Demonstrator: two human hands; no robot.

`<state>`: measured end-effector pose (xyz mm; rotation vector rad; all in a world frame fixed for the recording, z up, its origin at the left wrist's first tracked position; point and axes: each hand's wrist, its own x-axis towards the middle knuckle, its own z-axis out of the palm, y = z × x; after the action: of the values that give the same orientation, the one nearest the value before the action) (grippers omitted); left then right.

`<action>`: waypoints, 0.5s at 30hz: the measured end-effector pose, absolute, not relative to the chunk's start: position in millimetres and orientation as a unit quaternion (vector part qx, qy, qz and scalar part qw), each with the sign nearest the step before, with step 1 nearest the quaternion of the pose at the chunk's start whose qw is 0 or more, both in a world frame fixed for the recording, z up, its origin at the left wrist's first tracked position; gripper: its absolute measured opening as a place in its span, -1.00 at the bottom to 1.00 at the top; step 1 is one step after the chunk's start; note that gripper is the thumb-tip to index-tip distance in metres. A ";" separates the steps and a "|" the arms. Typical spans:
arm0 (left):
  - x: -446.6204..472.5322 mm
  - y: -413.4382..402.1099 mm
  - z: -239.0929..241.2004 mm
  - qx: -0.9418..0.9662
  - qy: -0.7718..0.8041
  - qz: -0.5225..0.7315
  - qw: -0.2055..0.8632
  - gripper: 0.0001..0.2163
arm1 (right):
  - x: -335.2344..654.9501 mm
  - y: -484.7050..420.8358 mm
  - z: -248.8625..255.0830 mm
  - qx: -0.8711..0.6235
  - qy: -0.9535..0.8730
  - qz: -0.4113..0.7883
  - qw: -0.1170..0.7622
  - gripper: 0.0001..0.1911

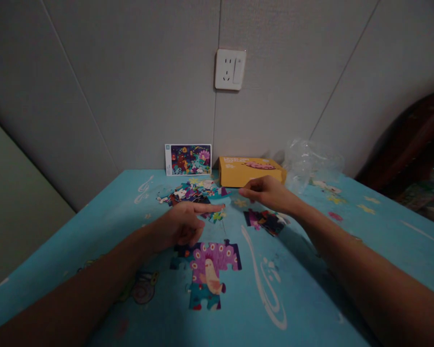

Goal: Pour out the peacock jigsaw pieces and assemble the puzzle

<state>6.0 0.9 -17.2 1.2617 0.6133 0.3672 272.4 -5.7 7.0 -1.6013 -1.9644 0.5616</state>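
Observation:
My left hand [188,222] reaches in with its index finger stretched out and the other fingers curled. That fingertip is over a few loose puzzle pieces [217,217]; whether it touches them I cannot tell. My right hand [262,192] is closed in a pinch to the right of the pile of puzzle pieces [188,192]; anything between its fingertips is too small to make out. Nearest me lies a joined section of puzzle [211,270] with a pink-tailed peacock. A smaller heap of dark pieces [267,220] lies below my right wrist.
Against the wall leans a picture card [188,160] of a colourful scene. A yellow puzzle box [249,169] and a crumpled clear plastic bag [307,161] stand at the back. The blue patterned tablecloth [311,299] covers the table. A socket [230,70] is on the wall.

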 end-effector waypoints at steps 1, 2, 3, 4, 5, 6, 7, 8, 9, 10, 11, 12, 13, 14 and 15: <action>6.1 1.1 -17.0 0.573 0.283 0.178 0.748 -0.29 | 282.0 -4.4 9.7 -0.638 -0.715 0.163 0.236 -0.62; 6.3 1.1 -16.8 0.571 0.285 0.186 0.747 -0.27 | 290.7 -4.1 11.8 -0.667 -0.708 0.151 0.177 -0.63; 6.4 1.1 -16.6 0.570 0.287 0.190 0.747 -0.24 | 297.8 -4.5 13.2 -0.679 -0.707 0.160 0.114 -0.61; 6.4 0.9 -16.5 0.568 0.288 0.192 0.747 -0.22 | 302.8 -5.6 13.7 -0.682 -0.708 0.175 0.056 -0.59; 6.4 0.8 -16.4 0.568 0.286 0.191 0.747 -0.21 | 305.6 -6.7 13.4 -0.680 -0.709 0.188 0.010 -0.59; 6.3 0.6 -16.3 0.569 0.281 0.189 0.749 -0.20 | 306.4 -7.4 12.5 -0.673 -0.711 0.201 -0.028 -0.60; 6.1 0.6 -16.2 0.570 0.274 0.187 0.752 -0.20 | 305.7 -7.6 11.1 -0.665 -0.715 0.209 -0.055 -0.60; 5.8 0.6 -16.0 0.569 0.264 0.187 0.756 -0.20 | 304.0 -6.9 9.5 -0.657 -0.721 0.210 -0.071 -0.59; 5.5 0.6 -15.8 0.569 0.253 0.190 0.759 -0.21 | 301.8 -5.5 7.9 -0.649 -0.728 0.206 -0.076 -0.57; 5.0 0.6 -15.5 0.566 0.242 0.196 0.763 -0.22 | 299.6 -3.6 6.3 -0.641 -0.737 0.199 -0.072 -0.57; 4.6 0.7 -15.1 0.563 0.233 0.202 0.766 -0.24 | 297.8 -1.3 4.8 -0.637 -0.745 0.188 -0.059 -0.57; 4.2 0.7 -14.7 0.561 0.224 0.207 0.770 -0.26 | 296.5 1.0 3.5 -0.635 -0.751 0.174 -0.040 -0.59; 4.0 0.7 -14.5 0.560 0.215 0.207 0.773 -0.29 | 295.6 3.2 2.5 -0.635 -0.756 0.161 -0.020 -0.63; 3.8 0.6 -14.2 0.561 0.208 0.203 0.776 -0.31 | 295.2 5.0 1.6 -0.634 -0.758 0.153 -0.001 -0.66; 3.9 0.4 -14.1 0.560 0.205 0.196 0.778 -0.34 | 295.1 6.4 1.1 -0.633 -0.760 0.146 0.019 -0.68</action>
<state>3.9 0.4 -14.1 1.2115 0.4443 0.4249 295.1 6.4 1.1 -1.9659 -2.3591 0.4543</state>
